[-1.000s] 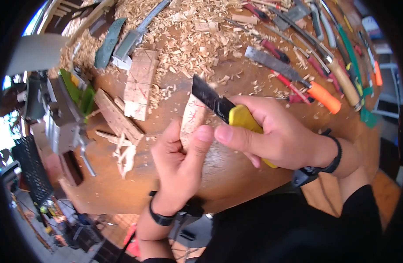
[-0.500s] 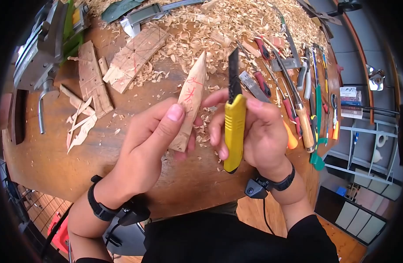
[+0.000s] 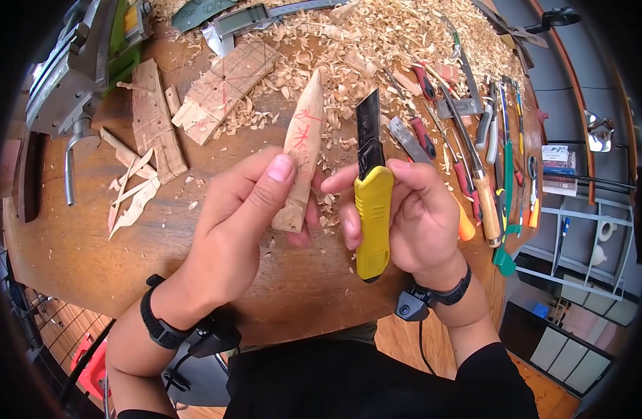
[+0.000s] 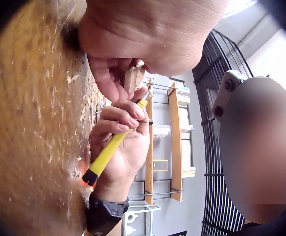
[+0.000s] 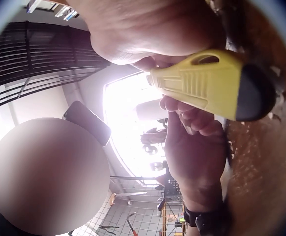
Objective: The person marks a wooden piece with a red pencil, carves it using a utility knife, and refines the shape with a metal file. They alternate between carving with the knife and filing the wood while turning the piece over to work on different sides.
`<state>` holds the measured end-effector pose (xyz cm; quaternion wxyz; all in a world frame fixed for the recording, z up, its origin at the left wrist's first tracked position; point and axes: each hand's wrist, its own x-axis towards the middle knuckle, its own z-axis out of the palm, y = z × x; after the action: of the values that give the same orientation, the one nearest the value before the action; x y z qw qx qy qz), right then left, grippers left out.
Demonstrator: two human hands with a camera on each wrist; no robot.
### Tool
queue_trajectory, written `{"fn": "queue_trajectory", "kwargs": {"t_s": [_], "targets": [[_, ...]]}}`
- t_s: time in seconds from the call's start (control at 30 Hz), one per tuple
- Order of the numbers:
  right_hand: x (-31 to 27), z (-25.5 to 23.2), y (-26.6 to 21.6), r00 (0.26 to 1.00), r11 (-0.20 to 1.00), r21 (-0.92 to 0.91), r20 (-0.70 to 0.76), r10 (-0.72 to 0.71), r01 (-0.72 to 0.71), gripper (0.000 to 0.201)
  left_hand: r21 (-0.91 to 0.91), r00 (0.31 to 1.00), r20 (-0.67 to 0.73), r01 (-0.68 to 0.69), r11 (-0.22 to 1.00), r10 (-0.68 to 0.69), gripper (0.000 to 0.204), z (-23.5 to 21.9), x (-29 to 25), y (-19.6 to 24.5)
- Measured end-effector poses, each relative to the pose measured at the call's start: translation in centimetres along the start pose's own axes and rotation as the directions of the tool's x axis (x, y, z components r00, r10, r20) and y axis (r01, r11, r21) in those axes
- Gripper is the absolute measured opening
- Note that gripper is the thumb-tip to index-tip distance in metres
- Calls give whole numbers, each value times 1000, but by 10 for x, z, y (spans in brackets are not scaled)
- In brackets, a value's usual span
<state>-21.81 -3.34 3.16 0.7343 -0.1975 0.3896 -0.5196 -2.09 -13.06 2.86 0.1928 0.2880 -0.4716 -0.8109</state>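
Note:
My left hand (image 3: 226, 230) pinches a flat wooden piece (image 3: 307, 129), thumb lying over its lower part. The piece tapers to a point at the top and carries red pen marks; its square lower end (image 4: 133, 79) peeks out between the fingers in the left wrist view. In my right hand (image 3: 429, 227) is a yellow utility knife (image 3: 374, 227), held upright by thumb and fingers. Its dark blade (image 3: 368, 122) is extended and points up, just right of the wood and apart from it. The knife's black butt end (image 5: 256, 93) faces the table in the right wrist view.
Wood shavings (image 3: 377, 35) cover the back of the bench. Chisels, files and a wooden-handled tool (image 3: 485, 209) lie to the right. At left are a vise (image 3: 69, 98), marked boards (image 3: 226, 91), thin offcuts (image 3: 136, 202) and a digital caliper (image 3: 240, 21).
A second ago the blade lay across the wood's tip with the hands close together. Since then the right hand has drawn away and turned the knife upright. The head view has turned too.

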Motion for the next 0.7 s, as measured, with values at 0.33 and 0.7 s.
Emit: {"fn": "queue_trajectory", "kwargs": {"t_s": [0.33,0.7], "targets": [[-2,8,-1,996,995,88,-80,-40,47,56,77,987,-81,-131,988,137,48,1,-1,1],[-2,8,-1,989,993,-2,-86,-121,121,48,206,970,-139,-169,964,200,47,3,-6,4]]}}
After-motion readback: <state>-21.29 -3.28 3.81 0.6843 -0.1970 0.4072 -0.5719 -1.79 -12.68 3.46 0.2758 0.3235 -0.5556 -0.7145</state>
